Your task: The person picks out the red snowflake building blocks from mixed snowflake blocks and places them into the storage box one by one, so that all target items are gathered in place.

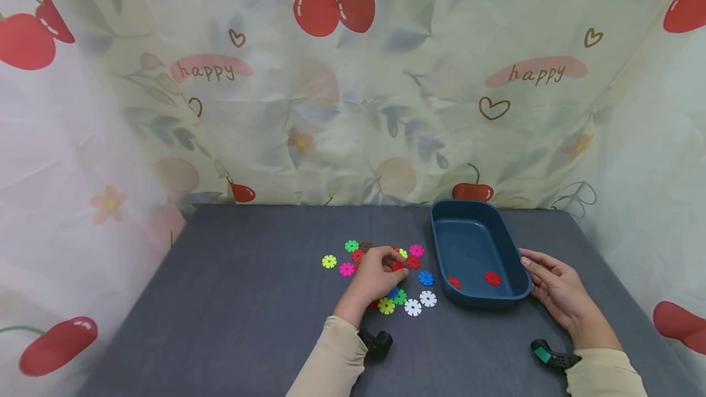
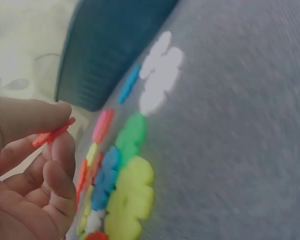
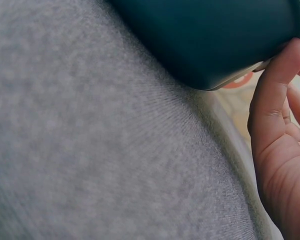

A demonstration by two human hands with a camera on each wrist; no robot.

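Note:
My left hand pinches a red notched plastic disc between thumb and fingertips, above a loose group of similar discs. Around it lie a lime-yellow disc, a green disc, a blue disc, two white discs and pink ones. The hand covers part of the group. To the right stands a dark blue plastic bin with two red discs inside at its near end. Against the bin's outer right side my right hand rests with thumb and fingertips, its fingers fairly straight.
A dark grey cloth covers the table. Behind it and at both sides hangs a cherry-printed curtain. Black straps sit at both wrists. A thin looped wire shows near the back right corner.

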